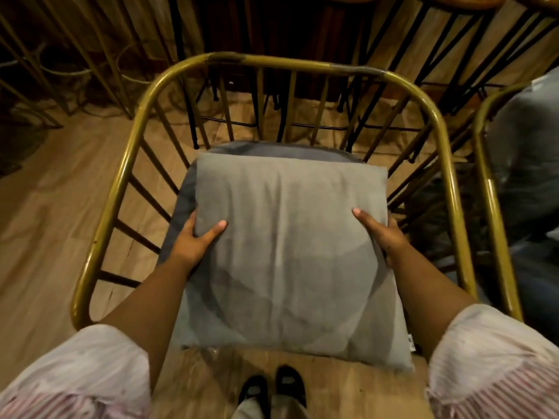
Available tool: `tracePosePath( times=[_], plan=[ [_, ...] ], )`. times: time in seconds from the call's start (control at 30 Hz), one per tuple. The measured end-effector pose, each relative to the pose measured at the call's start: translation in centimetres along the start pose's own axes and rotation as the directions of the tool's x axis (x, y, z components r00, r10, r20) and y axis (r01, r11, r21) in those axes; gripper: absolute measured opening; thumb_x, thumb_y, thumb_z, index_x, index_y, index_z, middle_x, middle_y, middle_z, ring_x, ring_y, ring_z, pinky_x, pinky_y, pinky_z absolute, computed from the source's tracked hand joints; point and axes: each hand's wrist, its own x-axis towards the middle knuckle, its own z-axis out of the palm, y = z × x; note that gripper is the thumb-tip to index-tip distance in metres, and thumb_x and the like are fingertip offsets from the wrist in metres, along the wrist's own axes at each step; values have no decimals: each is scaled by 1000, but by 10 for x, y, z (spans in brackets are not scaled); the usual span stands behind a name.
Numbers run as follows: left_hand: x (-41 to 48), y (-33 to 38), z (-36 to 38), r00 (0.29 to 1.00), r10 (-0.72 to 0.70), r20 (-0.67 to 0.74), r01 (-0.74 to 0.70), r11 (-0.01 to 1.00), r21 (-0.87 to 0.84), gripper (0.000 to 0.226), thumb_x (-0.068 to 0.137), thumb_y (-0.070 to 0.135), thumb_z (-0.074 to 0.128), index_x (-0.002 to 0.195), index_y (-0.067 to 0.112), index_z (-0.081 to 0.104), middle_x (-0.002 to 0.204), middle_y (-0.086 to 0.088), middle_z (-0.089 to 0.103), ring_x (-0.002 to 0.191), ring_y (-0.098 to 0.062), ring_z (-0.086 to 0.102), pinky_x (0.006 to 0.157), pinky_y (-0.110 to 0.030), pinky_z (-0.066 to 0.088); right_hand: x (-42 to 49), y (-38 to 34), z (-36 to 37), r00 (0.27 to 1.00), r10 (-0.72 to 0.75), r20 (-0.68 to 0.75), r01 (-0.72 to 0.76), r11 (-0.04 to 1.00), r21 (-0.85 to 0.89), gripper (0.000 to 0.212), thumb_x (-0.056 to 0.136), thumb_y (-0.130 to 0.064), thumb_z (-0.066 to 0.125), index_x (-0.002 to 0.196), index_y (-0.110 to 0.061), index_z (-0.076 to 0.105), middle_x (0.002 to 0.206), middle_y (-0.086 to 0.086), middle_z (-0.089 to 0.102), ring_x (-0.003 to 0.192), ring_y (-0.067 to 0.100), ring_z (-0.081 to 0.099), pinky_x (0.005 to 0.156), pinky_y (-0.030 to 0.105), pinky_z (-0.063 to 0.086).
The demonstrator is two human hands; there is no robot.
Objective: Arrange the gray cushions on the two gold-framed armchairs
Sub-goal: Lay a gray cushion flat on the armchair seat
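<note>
Two hands grip one gray cushion (290, 252) by its side edges: the left hand (193, 241) clasps the edge at 9 o'clock with its thumb lying on top, and the right hand (382, 232) clasps the edge at 3 o'clock, thumb on top as well. The cushion lies flat over the darker gray seat pad (272, 148) of a gold-framed armchair (127, 164), and its near edge overhangs the front of the seat toward the person's black shoes (272, 388) at 6 o'clock. Striped pink sleeves (78, 373) end above the elbows. At 3 o'clock, just beside this chair, stands a second gold-framed armchair (491, 192) with gray fabric in it, blurred. Dark bar stool legs (447, 55) crowd the wooden floor (45, 207) at 12 o'clock.
</note>
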Motion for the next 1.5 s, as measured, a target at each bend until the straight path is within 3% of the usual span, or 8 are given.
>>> tracePosePath(
  times=[0.3, 0.67, 0.9, 1.0, 1.07, 1.17, 1.3, 1.5],
  plan=[
    [25, -28, 14, 997, -78, 21, 75, 990, 122, 73, 81, 44, 65, 144, 21, 38, 144, -11, 47, 130, -35, 45, 106, -42, 38, 18, 53, 10, 999, 37, -19, -38, 999, -20, 96, 69, -51, 75, 147, -34, 22, 150, 7, 38, 130, 35, 42, 107, 47, 38],
    [34, -18, 7, 989, -148, 22, 139, 964, 225, 77, 80, 55, 60, 146, 26, 34, 149, -13, 41, 132, -39, 41, 111, -48, 34, 23, 50, 10, 994, 101, -43, -105, 989, -101, 93, 73, -48, 73, 148, -22, 25, 152, 12, 34, 133, 37, 40, 105, 44, 37],
    [33, -37, 23, 968, -242, 63, 225, 954, 197, 89, 86, 52, 53, 151, 32, -4, 158, -16, 20, 141, -40, 28, 116, -49, 25, 22, 68, 19, 995, 3, -96, -17, 989, -147, 92, 73, -53, 71, 148, -29, 24, 152, 10, 36, 135, 36, 38, 109, 46, 34],
    [25, -26, 24, 964, -264, 38, 248, 940, 234, 86, 88, 53, 49, 151, 30, -4, 157, -18, 21, 140, -43, 28, 115, -51, 26, 14, 60, 18, 990, -117, -77, 86, 944, -319, 89, 75, -59, 65, 148, -31, 23, 153, 12, 31, 137, 38, 33, 111, 52, 31],
    [15, -15, 25, 967, -253, 26, 237, 933, 269, 84, 88, 48, 53, 152, 21, 7, 154, -19, 28, 137, -42, 33, 114, -48, 30, 4, 50, 16, 979, -196, -48, 163, 906, -390, 77, 83, -51, 61, 147, -22, 29, 152, 13, 34, 137, 36, 35, 111, 46, 32],
    [-1, 5, 28, 975, -205, 88, 161, 918, 364, 77, 83, 46, 61, 144, 7, 32, 146, -19, 44, 131, -39, 45, 110, -44, 37, -22, 29, 10, 946, -322, -17, 282, 852, -441, 58, 90, -33, 58, 141, -11, 41, 146, 17, 42, 133, 35, 41, 108, 40, 36],
    [-63, 79, 52, 961, -107, 254, -16, 898, 439, 70, 93, 35, 51, 149, 4, 22, 147, -13, 40, 135, -35, 40, 100, -30, 39, -73, -5, -15, 901, -432, 40, 381, 743, -550, 49, 94, -29, 52, 139, -12, 45, 146, 15, 44, 136, 30, 38, 109, 33, 31],
    [-154, 194, 110, 813, 139, 566, -435, 791, 431, 51, 97, 40, 42, 142, 17, 41, 151, -6, 38, 136, -25, 38, 102, -27, 31, -143, -45, -98, 820, -571, -43, 464, 705, -537, 48, 91, -29, 55, 135, -11, 50, 141, 15, 50, 137, 33, 37, 113, 39, 28]
  ],
)
